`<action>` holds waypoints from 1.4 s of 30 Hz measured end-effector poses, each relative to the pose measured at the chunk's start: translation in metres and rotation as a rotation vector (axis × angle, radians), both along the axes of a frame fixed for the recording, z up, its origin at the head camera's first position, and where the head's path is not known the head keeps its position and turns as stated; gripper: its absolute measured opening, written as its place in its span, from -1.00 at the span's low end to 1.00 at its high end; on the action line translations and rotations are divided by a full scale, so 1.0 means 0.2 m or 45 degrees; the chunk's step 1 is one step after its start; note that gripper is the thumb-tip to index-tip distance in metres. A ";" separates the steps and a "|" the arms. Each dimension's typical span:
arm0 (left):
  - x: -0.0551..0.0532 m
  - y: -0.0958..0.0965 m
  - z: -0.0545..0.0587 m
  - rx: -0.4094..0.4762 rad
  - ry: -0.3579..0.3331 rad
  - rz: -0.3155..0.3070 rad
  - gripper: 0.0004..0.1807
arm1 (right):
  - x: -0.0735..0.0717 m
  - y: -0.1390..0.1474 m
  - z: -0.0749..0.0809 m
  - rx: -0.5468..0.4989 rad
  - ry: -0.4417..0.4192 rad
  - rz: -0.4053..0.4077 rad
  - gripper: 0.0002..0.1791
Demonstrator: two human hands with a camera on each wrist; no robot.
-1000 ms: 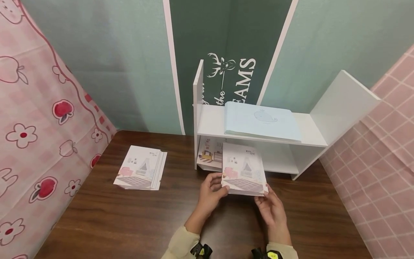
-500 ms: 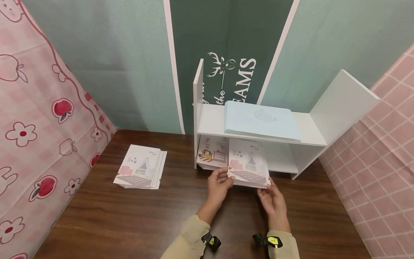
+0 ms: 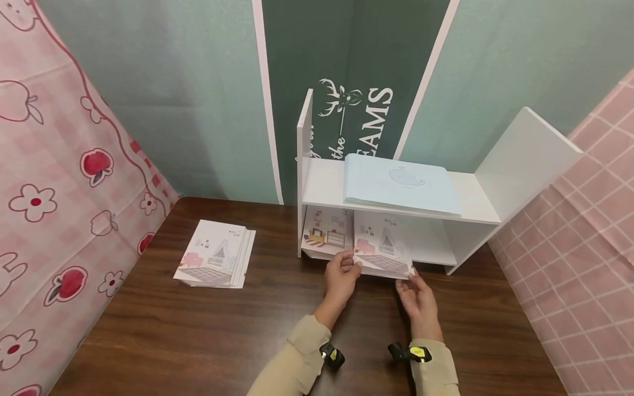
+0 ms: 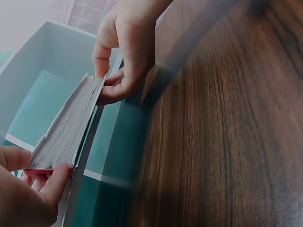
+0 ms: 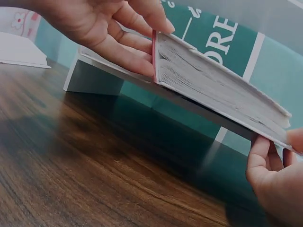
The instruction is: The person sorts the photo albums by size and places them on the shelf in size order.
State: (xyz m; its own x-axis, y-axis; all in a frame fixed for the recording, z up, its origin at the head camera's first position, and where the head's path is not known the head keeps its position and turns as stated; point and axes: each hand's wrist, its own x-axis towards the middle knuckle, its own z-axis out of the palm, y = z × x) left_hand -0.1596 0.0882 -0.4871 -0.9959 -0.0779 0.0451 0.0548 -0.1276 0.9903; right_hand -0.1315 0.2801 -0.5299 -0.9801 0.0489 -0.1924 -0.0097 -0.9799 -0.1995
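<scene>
A thick book [image 3: 381, 247] with a pastel room drawing on its cover lies partly inside the lower level of a white shelf [image 3: 322, 184]. My left hand [image 3: 343, 275] pinches its near left corner, thumb on top. At the near right corner, my right hand [image 3: 418, 300] holds the book between thumb and fingers. The wrist views show its page edges [image 4: 66, 127] facing me and a red spine edge [image 5: 155, 56] by the left hand. Left of it in the same level lies another illustrated book [image 3: 327, 234]; the shelf board hides the far ends of both.
On the shelf's upper board lies a light blue book [image 3: 403, 184] with a whale drawing. A stack of similar illustrated books [image 3: 213, 256] sits on the wooden table [image 3: 163, 335] to the left. Tall side panels [image 3: 527, 165] flank the shelf, and curtains surround the table.
Both hands have pushed the book away from me, deeper into the lower level, and slightly right. More of the neighbouring book on the left now shows.
</scene>
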 end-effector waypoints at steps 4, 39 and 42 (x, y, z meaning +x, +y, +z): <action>-0.03 0.00 0.00 -0.111 0.024 0.035 -0.72 | -0.02 0.00 0.00 -0.062 -0.053 -0.024 -0.76; 0.03 -0.16 0.09 -0.499 0.175 -0.115 -0.75 | 0.05 -0.14 0.14 1.673 -0.393 0.072 -0.63; 0.05 -0.18 0.08 -0.571 0.279 -0.115 -0.77 | 0.07 -0.15 0.17 1.947 -0.361 0.063 -0.67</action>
